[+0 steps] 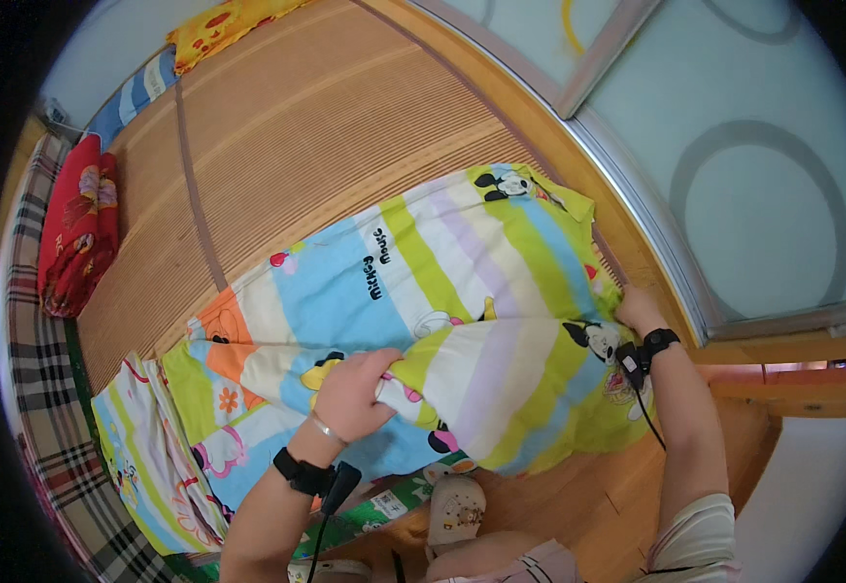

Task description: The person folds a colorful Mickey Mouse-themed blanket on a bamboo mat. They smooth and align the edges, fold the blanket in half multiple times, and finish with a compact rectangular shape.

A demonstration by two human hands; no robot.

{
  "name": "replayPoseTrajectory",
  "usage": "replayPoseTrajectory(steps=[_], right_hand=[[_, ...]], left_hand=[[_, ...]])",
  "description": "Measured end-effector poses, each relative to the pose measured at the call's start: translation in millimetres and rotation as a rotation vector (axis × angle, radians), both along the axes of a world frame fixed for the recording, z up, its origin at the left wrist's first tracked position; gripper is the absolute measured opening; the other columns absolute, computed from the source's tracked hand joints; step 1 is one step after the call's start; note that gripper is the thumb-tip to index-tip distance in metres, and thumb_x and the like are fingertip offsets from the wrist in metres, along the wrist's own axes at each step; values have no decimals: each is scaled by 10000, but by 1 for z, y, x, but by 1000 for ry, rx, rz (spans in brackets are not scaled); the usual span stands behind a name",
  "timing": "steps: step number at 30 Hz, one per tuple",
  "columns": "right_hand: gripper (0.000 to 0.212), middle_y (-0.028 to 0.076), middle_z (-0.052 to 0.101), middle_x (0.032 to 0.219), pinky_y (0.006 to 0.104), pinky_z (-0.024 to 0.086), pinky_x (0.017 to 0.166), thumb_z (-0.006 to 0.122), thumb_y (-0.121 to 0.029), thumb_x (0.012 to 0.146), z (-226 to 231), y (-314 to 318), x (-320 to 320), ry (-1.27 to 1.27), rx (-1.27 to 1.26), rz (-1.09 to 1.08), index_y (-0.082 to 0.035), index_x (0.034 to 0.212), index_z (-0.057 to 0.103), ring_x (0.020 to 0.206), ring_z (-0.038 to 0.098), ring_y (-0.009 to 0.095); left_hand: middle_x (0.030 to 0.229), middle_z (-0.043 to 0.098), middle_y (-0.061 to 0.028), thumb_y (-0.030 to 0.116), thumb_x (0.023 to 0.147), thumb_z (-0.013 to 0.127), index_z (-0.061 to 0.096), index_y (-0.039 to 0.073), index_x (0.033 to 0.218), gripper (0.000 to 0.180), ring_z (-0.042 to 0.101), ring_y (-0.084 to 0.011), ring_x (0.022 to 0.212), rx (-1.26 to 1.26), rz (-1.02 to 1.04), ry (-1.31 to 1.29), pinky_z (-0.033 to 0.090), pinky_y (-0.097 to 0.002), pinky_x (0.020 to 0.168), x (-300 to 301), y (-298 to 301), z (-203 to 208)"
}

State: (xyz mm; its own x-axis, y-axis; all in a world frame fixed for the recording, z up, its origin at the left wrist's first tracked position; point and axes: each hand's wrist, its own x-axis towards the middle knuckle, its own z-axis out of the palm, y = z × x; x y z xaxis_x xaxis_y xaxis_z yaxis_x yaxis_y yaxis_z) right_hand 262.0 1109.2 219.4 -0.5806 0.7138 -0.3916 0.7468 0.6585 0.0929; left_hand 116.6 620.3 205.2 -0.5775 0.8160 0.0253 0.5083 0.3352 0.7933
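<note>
A bed cover [336, 282] with pastel stripes and cartoon figures lies spread across the near part of the bed. My left hand [355, 396] is closed on a bunched part of it near the middle of its front side. At the right end, my right hand [642, 309] grips the cover's edge with bent fingers, partly hidden by the wrist. Between the two hands the cloth is lifted into a loose fold that droops over the bed's front edge. More of the cover lies in creased folds at the left end. Each wrist wears a black strap with a cabled device.
A woven mat [326, 126] covers the bed. A folded red cloth [78, 228] lies at the left by plaid fabric [39, 389]. Yellow [224, 34] and blue [136, 97] bedding sits at the far end. Sliding frosted-glass doors [734, 175] stand right; my clog [457, 510] is on the wooden floor.
</note>
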Motion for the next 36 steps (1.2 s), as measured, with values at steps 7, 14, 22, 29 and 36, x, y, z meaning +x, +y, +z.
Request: replayPoseTrajectory(steps=[7,14,22,29,36], right_hand=[[391,197,672,1168,406,509,931,691,-157,817,-7,-49,-62,402,-407,357,-5,1173,637,1078,645,350],[390,149,659,1170,433,506,938,683,-210,814,-83,-147,-173,430,-399,828,-84,1182,653,1061,629,352],[495,139,645,1028,463,531,821,764,-329,713,-69,-194,-173,-22,-385,1019,-102,1138,653,986,649,345],[167,162,617,996,498,530,754,582,-107,816,-78,-196,-190,414,-136,848,-70,979,588,906,653,376],[401,205,562,1128,473,518,853,624,-105,813,-60,-172,-178,549,-273,806,-64,1204,544,1031,599,401]], left_hand=[[980,665,-161,239,705,718,571,86,1209,547,638,-367,941,-217,-155,15,512,-449,828,5,32,-26],[1246,596,-146,316,647,794,547,118,1311,736,545,-383,1177,-128,-44,134,431,-472,1005,16,5,-32],[1304,578,-130,338,629,815,544,117,1317,771,531,-379,1201,-148,10,121,423,-448,1021,18,-5,-31],[1219,607,-96,324,657,800,570,136,1267,679,586,-306,1052,-299,-68,48,451,-438,907,15,-2,-26],[1258,561,-158,254,627,801,559,114,1270,702,557,-362,1123,-230,62,162,434,-454,966,14,-3,-22]])
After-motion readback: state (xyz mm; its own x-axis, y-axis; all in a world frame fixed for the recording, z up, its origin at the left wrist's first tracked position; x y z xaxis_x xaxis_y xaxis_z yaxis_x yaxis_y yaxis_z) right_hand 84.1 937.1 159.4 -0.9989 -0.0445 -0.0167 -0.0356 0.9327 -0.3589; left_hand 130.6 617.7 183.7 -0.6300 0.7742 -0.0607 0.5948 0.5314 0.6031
